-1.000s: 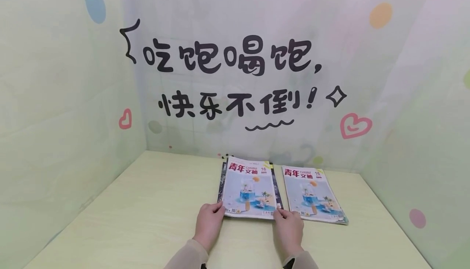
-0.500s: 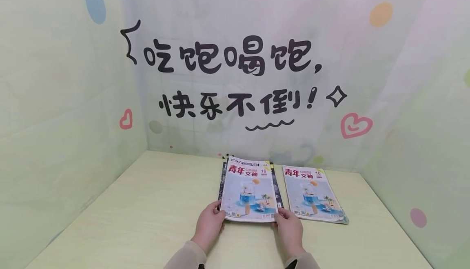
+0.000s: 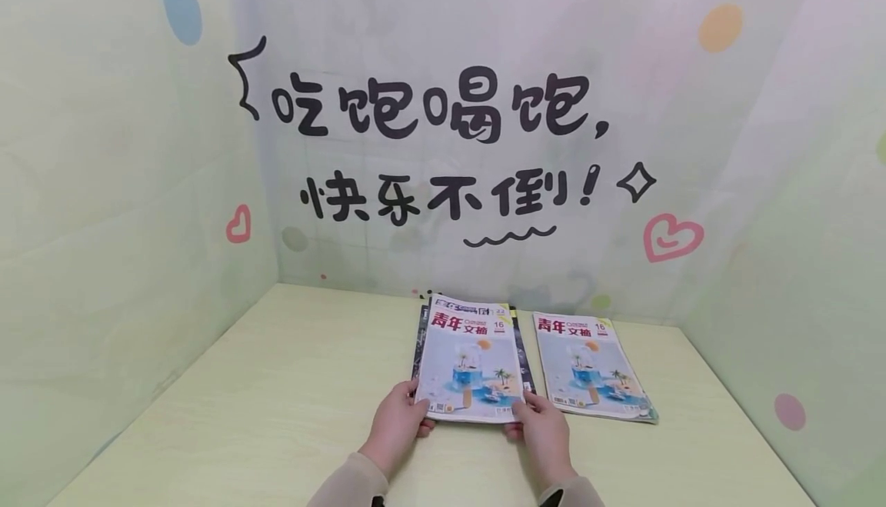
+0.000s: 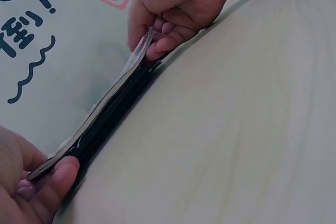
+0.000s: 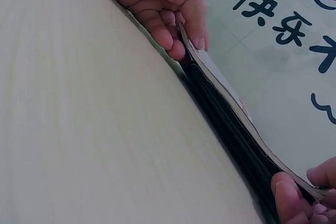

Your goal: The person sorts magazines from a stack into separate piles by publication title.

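Note:
My left hand and right hand pinch the near corners of a magazine, whose cover shows an ice pop on a beach. In the left wrist view, thumbs lie on top and fingers curl under its lifted near edge. A dark gap separates that edge from the dark pile beneath. Behind its top edge shows another magazine's purple title strip. A black-covered magazine sticks out at the sides below.
A second magazine with the same cover lies right of the pile, partly over another one. Pale wood tabletop stretches to the left and front. Printed curtain walls enclose the table at the back and both sides.
The held magazine has slid slightly toward me, its near edge rising. The purple title strip behind its top has come into view. My fingers now show underneath. The right-hand magazine stays put.

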`<state>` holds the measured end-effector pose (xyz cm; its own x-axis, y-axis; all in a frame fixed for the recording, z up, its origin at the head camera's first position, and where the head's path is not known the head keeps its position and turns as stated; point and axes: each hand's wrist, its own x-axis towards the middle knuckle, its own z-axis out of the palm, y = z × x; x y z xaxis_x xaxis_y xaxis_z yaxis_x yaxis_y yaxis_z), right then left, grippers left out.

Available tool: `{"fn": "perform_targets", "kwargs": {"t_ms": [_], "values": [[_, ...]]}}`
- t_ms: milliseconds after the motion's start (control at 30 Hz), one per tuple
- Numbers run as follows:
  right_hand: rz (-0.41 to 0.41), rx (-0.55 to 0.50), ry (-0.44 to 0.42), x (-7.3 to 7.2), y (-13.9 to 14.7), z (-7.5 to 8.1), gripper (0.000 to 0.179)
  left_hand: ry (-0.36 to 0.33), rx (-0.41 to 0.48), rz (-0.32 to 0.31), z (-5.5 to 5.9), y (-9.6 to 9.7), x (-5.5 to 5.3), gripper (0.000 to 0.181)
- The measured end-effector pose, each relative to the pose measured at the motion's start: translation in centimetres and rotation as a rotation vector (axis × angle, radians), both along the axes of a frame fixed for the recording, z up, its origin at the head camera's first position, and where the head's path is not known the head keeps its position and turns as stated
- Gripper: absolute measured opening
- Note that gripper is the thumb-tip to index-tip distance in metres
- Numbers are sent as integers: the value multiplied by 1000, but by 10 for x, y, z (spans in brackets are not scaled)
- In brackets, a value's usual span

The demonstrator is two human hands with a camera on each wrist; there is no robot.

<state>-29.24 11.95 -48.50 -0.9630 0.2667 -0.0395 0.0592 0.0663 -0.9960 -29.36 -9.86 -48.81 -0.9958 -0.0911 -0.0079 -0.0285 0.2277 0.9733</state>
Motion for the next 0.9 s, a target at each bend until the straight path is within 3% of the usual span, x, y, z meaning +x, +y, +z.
{"fn": "perform_targets", "kwargs": {"t_ms": [133,433,733,900], "values": [[16,2,-4,-1,0,0,48,-33,82,-14,0,-1,-1,56],[29,-24,-11,-1,-1,0,50,-95,178,-64,1,-4,0,61],[6,-134,-1,0,1,1,53,-59,340,-69,-1,0,2,60],[-10,-182,-7,0,6,5,52,-43,358,-64,1,8,3,59]]}}
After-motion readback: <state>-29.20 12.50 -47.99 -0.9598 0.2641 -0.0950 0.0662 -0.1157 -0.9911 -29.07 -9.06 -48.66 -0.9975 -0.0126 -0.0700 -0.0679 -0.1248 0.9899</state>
